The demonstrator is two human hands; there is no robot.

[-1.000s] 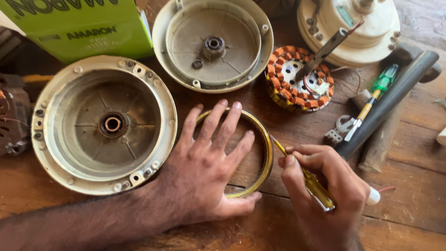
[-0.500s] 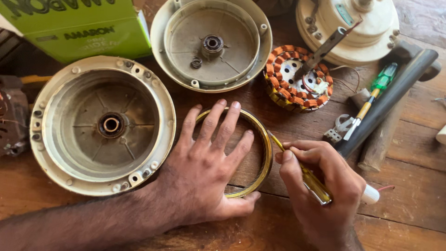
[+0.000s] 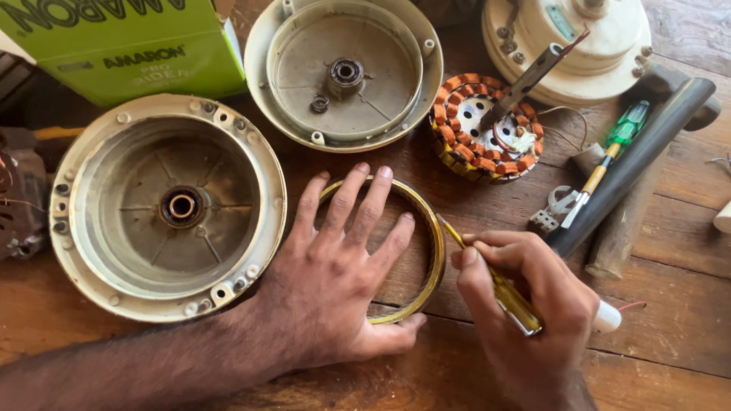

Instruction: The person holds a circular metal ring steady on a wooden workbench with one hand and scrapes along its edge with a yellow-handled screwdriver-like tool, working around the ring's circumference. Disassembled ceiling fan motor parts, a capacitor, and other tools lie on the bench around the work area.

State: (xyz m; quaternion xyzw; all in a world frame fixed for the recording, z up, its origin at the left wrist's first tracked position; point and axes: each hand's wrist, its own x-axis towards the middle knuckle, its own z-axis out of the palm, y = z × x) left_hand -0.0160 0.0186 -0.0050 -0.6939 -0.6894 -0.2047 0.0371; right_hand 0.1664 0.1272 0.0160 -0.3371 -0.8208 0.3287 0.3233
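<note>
Flat on the wooden worktop (image 3: 685,304) lies a brass-coloured metal ring (image 3: 432,251), and the left hand (image 3: 343,281) presses down on it with fingers spread open, palm over the ring's near-left part and fingertips reaching its far rim. Just to the right, the right hand (image 3: 533,312) is closed around a yellow-handled screwdriver (image 3: 502,293), held like a pen, its thin shaft touching the ring's right edge. Left of the ring sits a large round motor housing (image 3: 91,259) with a bearing at its centre; a second, cream-coloured housing cover (image 3: 266,53) lies beyond the ring. A stator with copper windings (image 3: 457,137) rests to the far right of the ring, near a green-handled screwdriver (image 3: 620,137) and a dark hammer handle (image 3: 647,144). A green cardboard box (image 3: 114,76) stands at the far left.
</note>
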